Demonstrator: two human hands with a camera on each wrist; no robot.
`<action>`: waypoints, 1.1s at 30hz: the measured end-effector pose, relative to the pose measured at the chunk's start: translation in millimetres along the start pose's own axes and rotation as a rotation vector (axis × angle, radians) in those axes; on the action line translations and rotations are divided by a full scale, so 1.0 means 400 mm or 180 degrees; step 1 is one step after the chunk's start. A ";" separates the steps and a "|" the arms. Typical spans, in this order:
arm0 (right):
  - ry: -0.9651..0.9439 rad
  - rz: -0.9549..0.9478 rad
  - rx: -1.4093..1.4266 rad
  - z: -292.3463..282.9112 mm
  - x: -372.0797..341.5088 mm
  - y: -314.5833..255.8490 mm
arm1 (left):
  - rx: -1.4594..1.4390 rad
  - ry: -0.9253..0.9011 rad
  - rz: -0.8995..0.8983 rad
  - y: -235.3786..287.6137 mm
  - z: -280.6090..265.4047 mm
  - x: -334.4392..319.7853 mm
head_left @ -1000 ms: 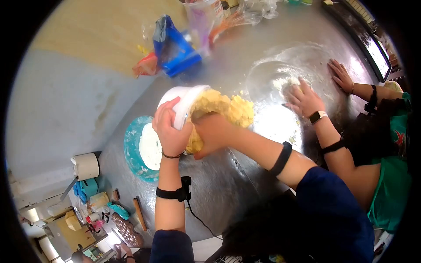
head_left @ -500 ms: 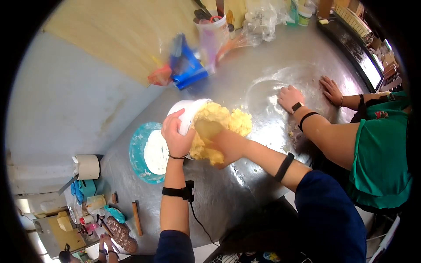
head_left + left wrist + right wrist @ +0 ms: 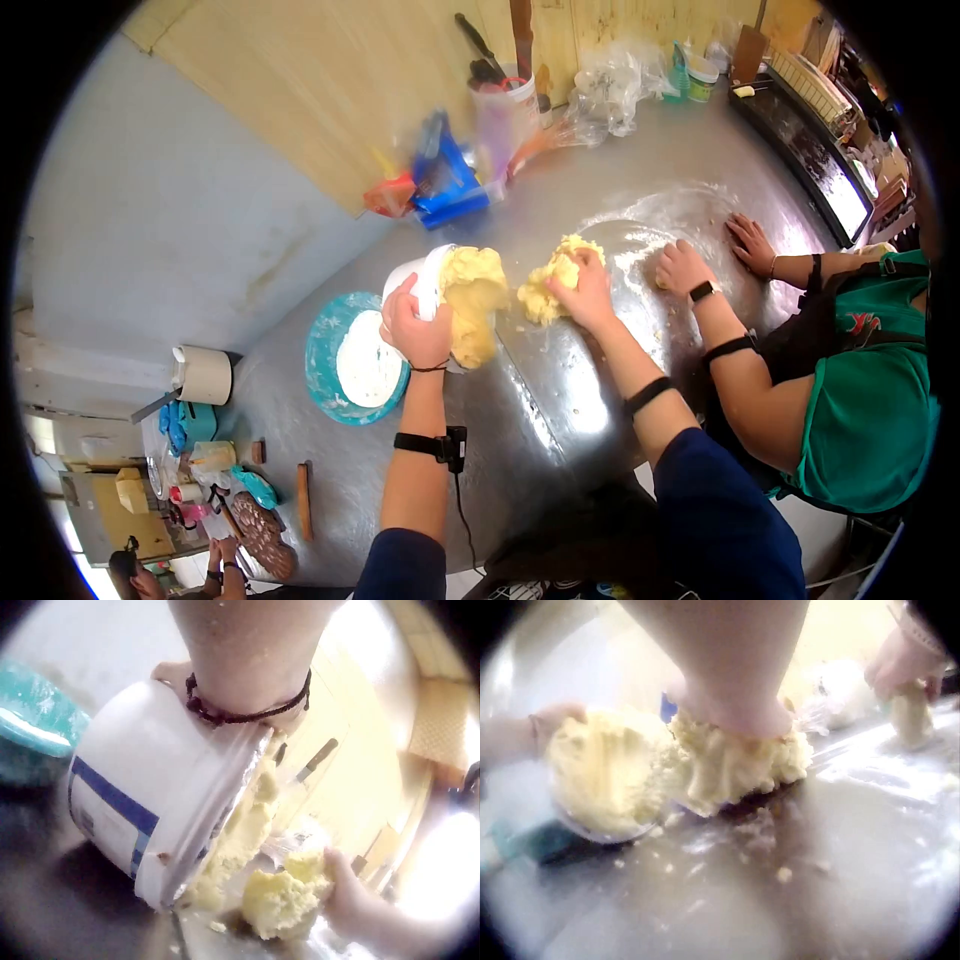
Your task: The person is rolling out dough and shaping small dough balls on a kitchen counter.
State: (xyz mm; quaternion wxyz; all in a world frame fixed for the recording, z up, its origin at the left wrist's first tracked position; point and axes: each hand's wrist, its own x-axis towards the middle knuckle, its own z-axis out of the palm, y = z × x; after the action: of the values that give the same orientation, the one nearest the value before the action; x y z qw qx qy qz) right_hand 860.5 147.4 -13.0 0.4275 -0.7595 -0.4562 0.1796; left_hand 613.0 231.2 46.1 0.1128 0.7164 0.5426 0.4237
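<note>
A white bucket [image 3: 142, 757] lies tipped on its side, its mouth toward the right, packed with yellow dough [image 3: 470, 335]. My left hand [image 3: 418, 325] grips the bucket's rim from above. To the right of the mouth, a separate lump of yellow dough [image 3: 545, 290] rests on the metal table. My right hand [image 3: 590, 292] has its fingers curled over that lump; in the right wrist view the lump [image 3: 720, 769] shows beneath the hand, with small crumbs around it. The fingertips of my right hand are partly hidden in the dough.
A teal basin [image 3: 325, 350] of white powder stands left of the bucket. Behind are a blue package [image 3: 445, 180], a tub of utensils [image 3: 520, 100] and plastic bags [image 3: 620, 85]. At right, another person's hands [image 3: 685, 268] rest on the floured table near a black tray [image 3: 800, 140].
My right hand has come out of the bucket's mouth and moved right onto the separate lump. My left hand stays on the bucket. The other person's hand no longer rubs the powdery patch.
</note>
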 end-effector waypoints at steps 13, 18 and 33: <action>0.0054 -0.1856 0.0110 -0.143 -0.001 -0.068 | -0.0412 -0.0171 0.0160 0.117 0.071 0.035; -0.0041 -0.2523 -0.0432 -0.085 0.045 -0.153 | -0.0255 -0.0481 0.0136 0.149 0.143 0.073; 0.0162 -0.0925 0.0271 0.043 0.143 -0.090 | -0.0123 -0.0436 0.0291 0.152 0.163 0.083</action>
State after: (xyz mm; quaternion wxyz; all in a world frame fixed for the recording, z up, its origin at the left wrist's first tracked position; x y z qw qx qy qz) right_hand 859.5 212.0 13.5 0.4922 -0.6710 -0.5423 0.1158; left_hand 703.8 256.3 59.8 0.1440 0.7655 0.4920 0.3889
